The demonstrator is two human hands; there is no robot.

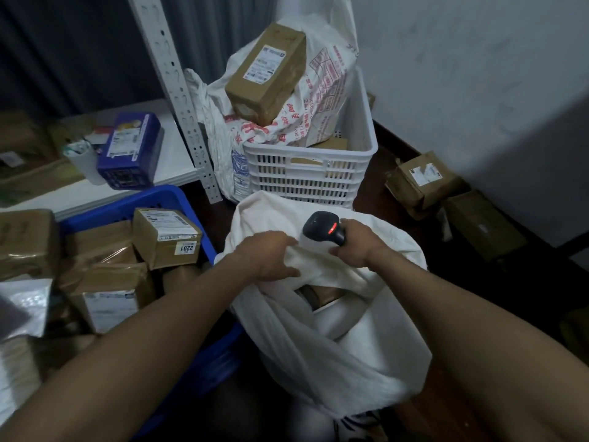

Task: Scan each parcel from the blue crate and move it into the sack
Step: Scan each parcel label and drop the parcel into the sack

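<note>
The left grip (274, 256) is clenched on a fold of the sack (318, 352), bunching the soft white cloth at its rim, apparently to pull the mouth wide so a parcel can drop in. The right grip (355, 247) is wrapped round the handle of the scanner (323, 229), a black hard-plastic gun shape with a red light glowing on its head. It seems held ready so the next label can be read without setting anything down. Its lower fingers seem to touch the cloth too, though I cannot tell whether they pinch it. The sack is limp and creased, slumped between the two arms, and through its opening shows the brown corner of a parcel (323, 295) already inside. Just left of the sack stands the blue crate (178, 199), rigid slotted plastic, packed with taped cardboard boxes. Its topmost box (165, 239) lies tilted with a white label and a "2201" sticker facing out, easy to scan. By the look of it the work is part done, with many parcels left. Behind the sack a white crate (306, 173) of the same slotted kind holds a printed bag (325, 90) with a long box (267, 71) leaning on top. A glossy purple pack (130, 151) lies on the shelf (178, 161) at left, and crumpled cartons (420, 180) sit on the floor by the wall.
</note>
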